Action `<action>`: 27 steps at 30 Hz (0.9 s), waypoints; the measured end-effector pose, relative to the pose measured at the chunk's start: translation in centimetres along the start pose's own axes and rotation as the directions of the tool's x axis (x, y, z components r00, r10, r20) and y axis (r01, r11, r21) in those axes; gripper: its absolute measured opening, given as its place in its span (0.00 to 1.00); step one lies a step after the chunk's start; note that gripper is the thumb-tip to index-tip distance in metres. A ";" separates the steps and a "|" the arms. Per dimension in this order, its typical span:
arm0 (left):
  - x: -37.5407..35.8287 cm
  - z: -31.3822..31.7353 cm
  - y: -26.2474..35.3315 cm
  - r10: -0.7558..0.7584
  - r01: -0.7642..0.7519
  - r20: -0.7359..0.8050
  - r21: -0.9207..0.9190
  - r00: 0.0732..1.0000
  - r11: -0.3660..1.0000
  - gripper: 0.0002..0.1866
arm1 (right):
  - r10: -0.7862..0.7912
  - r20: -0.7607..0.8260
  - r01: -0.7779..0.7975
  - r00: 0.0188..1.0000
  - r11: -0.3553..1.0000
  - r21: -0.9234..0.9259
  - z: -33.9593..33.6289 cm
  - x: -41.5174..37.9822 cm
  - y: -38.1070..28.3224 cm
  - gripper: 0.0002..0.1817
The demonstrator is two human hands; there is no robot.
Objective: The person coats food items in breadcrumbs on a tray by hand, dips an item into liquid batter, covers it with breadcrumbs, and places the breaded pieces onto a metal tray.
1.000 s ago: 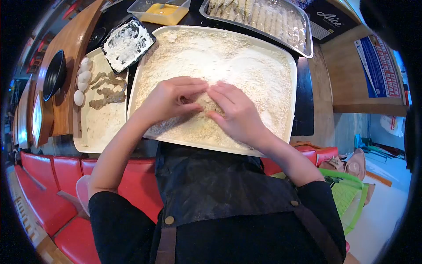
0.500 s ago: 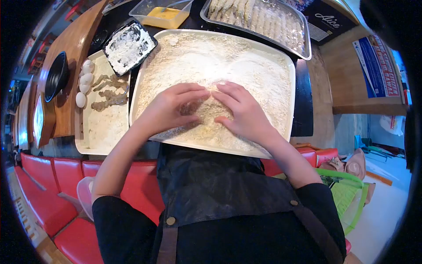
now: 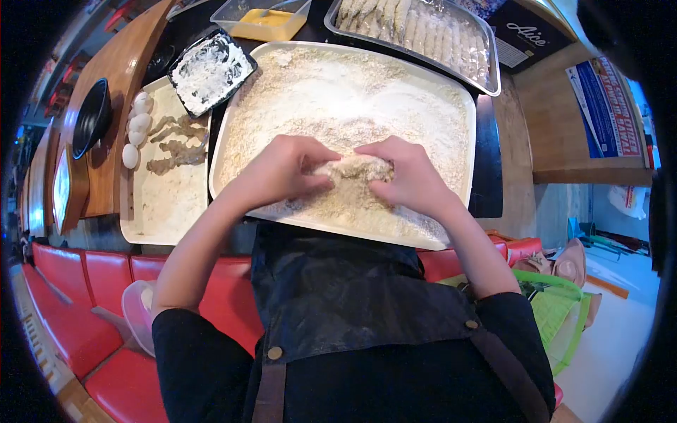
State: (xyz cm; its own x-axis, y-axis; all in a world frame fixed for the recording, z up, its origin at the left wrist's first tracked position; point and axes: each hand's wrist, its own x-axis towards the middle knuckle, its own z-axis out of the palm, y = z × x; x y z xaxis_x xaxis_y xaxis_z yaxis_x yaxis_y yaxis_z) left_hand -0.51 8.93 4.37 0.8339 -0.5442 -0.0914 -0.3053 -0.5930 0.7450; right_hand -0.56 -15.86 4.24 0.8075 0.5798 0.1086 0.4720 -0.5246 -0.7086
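Between my two hands is a crumb-coated shrimp [image 3: 356, 168], held low over the big cream tray [image 3: 471, 151] of pale breadcrumbs [image 3: 338, 95]. My left hand [image 3: 285, 169] is closed on its left end, thumb below and fingers above. At the other end, my right hand [image 3: 416, 175] pinches it the same way. Beyond the tray, a metal tray [image 3: 498, 77] bears rows of coated shrimp [image 3: 423, 32]. Left of the crumbs, a second cream tray [image 3: 159, 211] carries a few raw shrimp [image 3: 173, 155] and several eggs [image 3: 139, 123].
A black dish [image 3: 211, 72] of white flour sits across the left tray's far corner. Behind it stands a clear tub [image 3: 264, 25] of yellow liquid. A black bowl [image 3: 92, 118] rests on the wooden counter at left. Red seats [image 3: 106, 296] run behind me.
My hands, earlier cupped over the crumbs with fingertips close together, have moved slightly apart. The coated shrimp now shows, lifted between them.
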 end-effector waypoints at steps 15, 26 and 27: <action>0.3 1.5 0.1 0.103 -0.117 -0.292 -0.030 0.951 0.993 0.13 | -0.176 -0.256 0.164 0.950 0.984 -0.067 2.3 1.1 0.3 0.09; -0.5 0.9 -0.3 0.125 -0.092 -0.338 0.111 0.933 0.990 0.17 | -0.136 -0.203 0.124 0.970 0.990 -0.068 1.3 0.8 0.1 0.18; -0.8 0.6 -0.4 0.022 -0.019 -0.317 0.014 0.948 1.000 0.17 | -0.109 -0.176 0.104 0.978 0.994 -0.037 1.0 0.7 0.2 0.18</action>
State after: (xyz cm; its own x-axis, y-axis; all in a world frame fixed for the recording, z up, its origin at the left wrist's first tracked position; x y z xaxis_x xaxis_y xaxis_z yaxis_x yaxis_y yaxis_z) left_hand -1.37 9.27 3.71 0.9297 -0.3412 0.1390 -0.3272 -0.5911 0.7373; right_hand -0.28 -14.93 3.46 0.8009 0.5147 0.3060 0.5662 -0.4845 -0.6668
